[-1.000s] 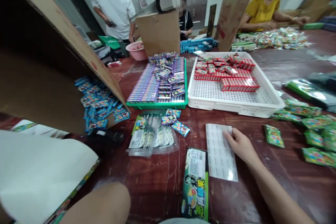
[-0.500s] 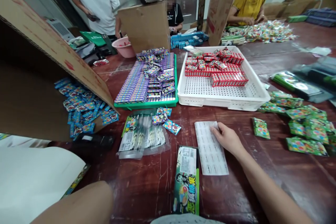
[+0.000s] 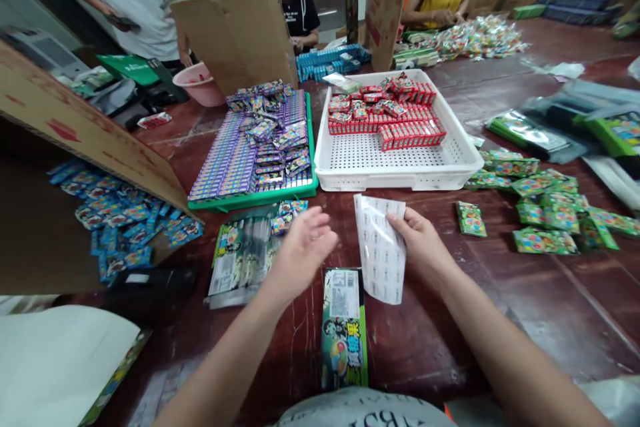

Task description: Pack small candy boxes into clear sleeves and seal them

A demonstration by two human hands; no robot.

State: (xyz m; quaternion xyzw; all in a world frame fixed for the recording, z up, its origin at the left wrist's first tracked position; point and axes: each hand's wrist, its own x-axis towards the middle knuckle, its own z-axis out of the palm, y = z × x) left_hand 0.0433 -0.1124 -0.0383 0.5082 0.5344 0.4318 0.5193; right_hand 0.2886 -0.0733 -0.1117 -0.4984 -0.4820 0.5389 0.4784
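My right hand (image 3: 419,240) pinches the upper right edge of a white sticker sheet (image 3: 383,250), which is lifted and slightly curved. Left of the sheet, my left hand (image 3: 306,250) is in the air with its fingers apart and nothing in it. Below the two hands a green and black printed pouch (image 3: 345,333) lies on the dark red table. More printed pouches (image 3: 240,260) lie to the left, partly behind my left hand, with a few small blue packets (image 3: 291,210) at their top edge.
Behind stand a green tray (image 3: 250,200) of purple packets and a white tray (image 3: 395,180) with red packets. Green packets (image 3: 560,207) are scattered at the right. A cardboard box (image 3: 100,133) with blue packets is at the left. Three people are at the back.
My left hand has come into view over the table's middle. My right hand has raised the sticker sheet, which now bends. The view has shifted to the right.
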